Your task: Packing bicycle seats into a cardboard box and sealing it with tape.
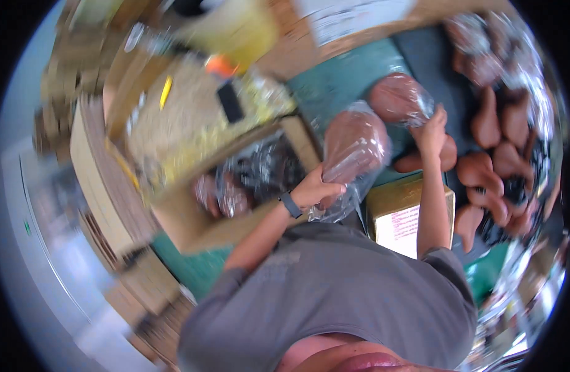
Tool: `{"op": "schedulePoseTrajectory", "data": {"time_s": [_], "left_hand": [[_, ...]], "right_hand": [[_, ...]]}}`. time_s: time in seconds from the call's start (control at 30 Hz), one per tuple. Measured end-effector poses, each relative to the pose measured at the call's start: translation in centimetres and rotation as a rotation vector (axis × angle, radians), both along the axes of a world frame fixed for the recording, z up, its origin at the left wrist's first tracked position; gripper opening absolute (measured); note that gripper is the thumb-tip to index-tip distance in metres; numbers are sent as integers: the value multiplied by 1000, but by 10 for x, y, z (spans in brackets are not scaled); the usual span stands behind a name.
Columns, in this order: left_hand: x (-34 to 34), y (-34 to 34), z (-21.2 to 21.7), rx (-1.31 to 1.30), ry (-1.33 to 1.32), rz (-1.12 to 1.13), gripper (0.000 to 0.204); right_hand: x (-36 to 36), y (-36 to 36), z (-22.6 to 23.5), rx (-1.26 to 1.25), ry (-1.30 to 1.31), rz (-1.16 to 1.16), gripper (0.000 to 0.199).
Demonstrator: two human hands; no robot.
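My left hand [314,188] is closed round the narrow end of a brown bicycle saddle [357,137] in a clear plastic bag, its wide end pointing up and away from me. My right hand [430,132] grips the narrow end of a second bagged saddle [396,98], just beyond and to the right of the first. Another brown saddle [447,153] lies under my right wrist, partly hidden by it. To the left, an open carton [173,208] contains bagged brown saddles [229,193] and dark, shiny wrapped items that blur prevents me from naming.
Several unwrapped saddles [485,121] and bagged ones [477,49] cover the dark right side of the table. A small carton with a white label [397,228] stands close to my body. Beyond the open carton are a yellow marker [166,92] and a black flat object [229,103].
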State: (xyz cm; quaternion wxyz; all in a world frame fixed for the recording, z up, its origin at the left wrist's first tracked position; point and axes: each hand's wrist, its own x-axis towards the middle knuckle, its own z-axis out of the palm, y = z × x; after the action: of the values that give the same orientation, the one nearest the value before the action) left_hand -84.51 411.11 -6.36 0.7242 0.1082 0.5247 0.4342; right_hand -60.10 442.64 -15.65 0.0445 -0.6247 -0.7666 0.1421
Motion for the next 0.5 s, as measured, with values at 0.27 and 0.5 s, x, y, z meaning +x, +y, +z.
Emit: {"op": "schedulePoseTrajectory", "data": {"time_s": [0.27,0.5], "left_hand": [[-74,-219,3,112,222,83,90],[-145,-344,-221,-431,203,597,43]], "right_hand": [[-52,3,-105,-783,477,-251,60],[-158,-241,102,-928,743,437,49]]}}
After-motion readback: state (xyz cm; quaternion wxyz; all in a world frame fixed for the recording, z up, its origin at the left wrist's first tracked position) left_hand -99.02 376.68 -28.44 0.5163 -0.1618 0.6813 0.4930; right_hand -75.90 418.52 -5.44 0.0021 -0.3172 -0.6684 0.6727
